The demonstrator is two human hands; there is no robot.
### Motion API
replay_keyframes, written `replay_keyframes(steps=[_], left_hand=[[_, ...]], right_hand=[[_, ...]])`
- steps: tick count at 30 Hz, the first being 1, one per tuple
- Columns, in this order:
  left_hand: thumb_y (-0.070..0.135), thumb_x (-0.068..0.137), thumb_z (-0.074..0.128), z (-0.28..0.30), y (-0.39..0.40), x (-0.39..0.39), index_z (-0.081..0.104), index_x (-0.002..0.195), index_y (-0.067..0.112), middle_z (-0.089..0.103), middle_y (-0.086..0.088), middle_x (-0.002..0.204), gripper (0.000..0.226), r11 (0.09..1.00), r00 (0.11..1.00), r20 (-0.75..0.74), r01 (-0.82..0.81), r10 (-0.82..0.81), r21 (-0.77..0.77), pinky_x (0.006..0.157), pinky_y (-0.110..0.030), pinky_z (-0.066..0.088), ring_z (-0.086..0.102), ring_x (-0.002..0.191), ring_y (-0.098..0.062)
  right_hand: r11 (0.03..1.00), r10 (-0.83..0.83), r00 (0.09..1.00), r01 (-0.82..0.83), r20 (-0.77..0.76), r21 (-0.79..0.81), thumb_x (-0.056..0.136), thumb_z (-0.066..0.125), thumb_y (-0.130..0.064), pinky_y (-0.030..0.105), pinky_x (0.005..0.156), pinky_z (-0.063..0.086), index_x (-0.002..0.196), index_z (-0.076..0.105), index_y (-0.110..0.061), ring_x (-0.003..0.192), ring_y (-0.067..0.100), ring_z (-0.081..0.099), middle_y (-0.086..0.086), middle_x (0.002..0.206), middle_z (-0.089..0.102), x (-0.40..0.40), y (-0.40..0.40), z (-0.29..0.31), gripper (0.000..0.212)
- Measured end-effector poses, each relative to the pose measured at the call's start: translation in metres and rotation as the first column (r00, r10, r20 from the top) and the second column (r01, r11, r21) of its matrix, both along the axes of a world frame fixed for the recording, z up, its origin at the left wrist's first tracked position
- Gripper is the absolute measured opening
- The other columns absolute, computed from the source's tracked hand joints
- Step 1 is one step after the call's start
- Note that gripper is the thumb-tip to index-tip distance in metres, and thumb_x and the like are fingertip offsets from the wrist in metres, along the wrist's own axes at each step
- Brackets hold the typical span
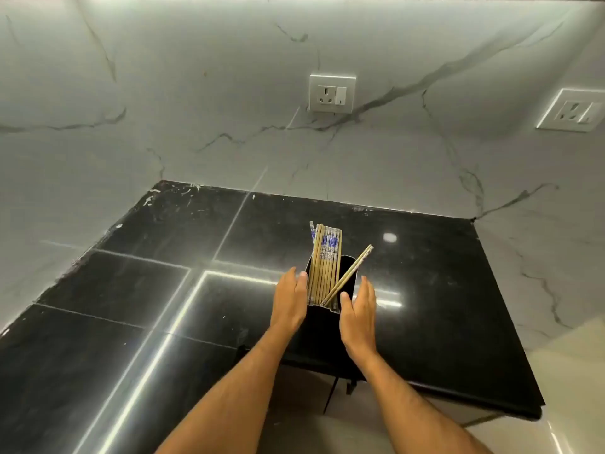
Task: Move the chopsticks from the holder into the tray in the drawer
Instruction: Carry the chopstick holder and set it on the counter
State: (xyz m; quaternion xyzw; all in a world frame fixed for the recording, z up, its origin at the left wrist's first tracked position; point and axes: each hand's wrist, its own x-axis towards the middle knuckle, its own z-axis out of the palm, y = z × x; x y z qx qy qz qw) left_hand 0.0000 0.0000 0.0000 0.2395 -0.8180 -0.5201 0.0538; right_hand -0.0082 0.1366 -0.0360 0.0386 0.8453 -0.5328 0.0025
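A black rectangular holder [322,326] stands near the front edge of the black countertop. Several wooden chopsticks [324,263] with blue-and-white patterned tops stick up out of it in a tight bundle, and one chopstick [352,273] leans off to the right. My left hand [289,303] lies flat against the holder's left side with its fingers straight. On the holder's right side is my right hand [358,317], palm facing in. Neither hand is closed around the holder. No drawer or tray is in view.
The glossy black countertop [163,290] runs left and back to a white marble wall [229,126]. Two wall sockets are there, one [332,92] behind the holder and one [573,109] at far right. The counter's front edge [442,388] runs just below my wrists.
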Motion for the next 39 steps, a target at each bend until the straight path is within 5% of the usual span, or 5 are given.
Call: replay_keyframes(steps=[4,7,21,32,39], left_hand=[[0.025,0.107,0.035,-0.005,0.010,0.001,0.065,0.118,0.015,0.070,-0.001,0.112,0.034,0.992,0.996,-0.076,0.057,-0.048,0.115,0.094,-0.032,0.052,0.065,0.105,-0.014],[0.021,0.108,0.033,-0.009,0.013,-0.001,0.065,0.124,0.017,0.069,0.001,0.113,0.036,0.983,0.994,-0.113,0.030,-0.009,0.181,0.087,-0.022,0.050,0.063,0.102,-0.007],[0.025,0.108,0.031,-0.005,0.008,0.030,0.066,0.122,0.019,0.070,0.004,0.111,0.038,0.947,0.964,-0.120,-0.202,0.237,0.248,0.088,-0.023,0.049,0.064,0.107,-0.010],[0.021,0.105,0.037,0.009,-0.040,0.139,0.066,0.111,0.035,0.071,0.008,0.108,0.033,0.827,0.804,-0.218,-0.497,0.553,0.264,0.092,-0.034,0.052,0.065,0.101,-0.006],[0.020,0.104,0.037,0.019,-0.062,0.253,0.066,0.118,0.032,0.070,0.008,0.112,0.034,0.724,0.680,-0.250,-0.629,0.689,0.282,0.097,-0.035,0.053,0.065,0.104,-0.005]], right_hand=[[0.986,-0.015,0.999,0.021,0.036,-0.164,0.103,0.046,-0.026,0.048,0.119,0.031,0.153,0.033,-0.023,0.144,0.018,0.035,0.001,0.156,0.039,-0.002,-0.006,0.000,0.052],[0.971,0.000,1.000,-0.005,-0.022,-0.239,0.102,0.045,-0.021,0.039,0.110,0.041,0.144,0.045,-0.030,0.129,0.006,0.048,-0.010,0.138,0.053,-0.003,-0.007,0.002,0.043],[0.932,0.173,0.982,-0.187,-0.074,-0.311,0.100,0.039,-0.027,0.021,0.103,0.035,0.145,0.045,-0.035,0.120,-0.018,0.045,-0.026,0.130,0.050,0.002,-0.030,0.006,0.046],[0.777,0.482,0.859,-0.510,-0.173,-0.368,0.096,0.040,-0.022,0.019,0.101,0.041,0.137,0.053,-0.028,0.123,-0.002,0.053,-0.012,0.129,0.060,0.082,-0.097,0.022,0.044],[0.672,0.632,0.760,-0.636,-0.154,-0.380,0.099,0.039,-0.023,0.040,0.116,0.037,0.146,0.048,-0.019,0.135,0.007,0.047,-0.004,0.144,0.054,0.181,-0.133,0.032,0.047]])
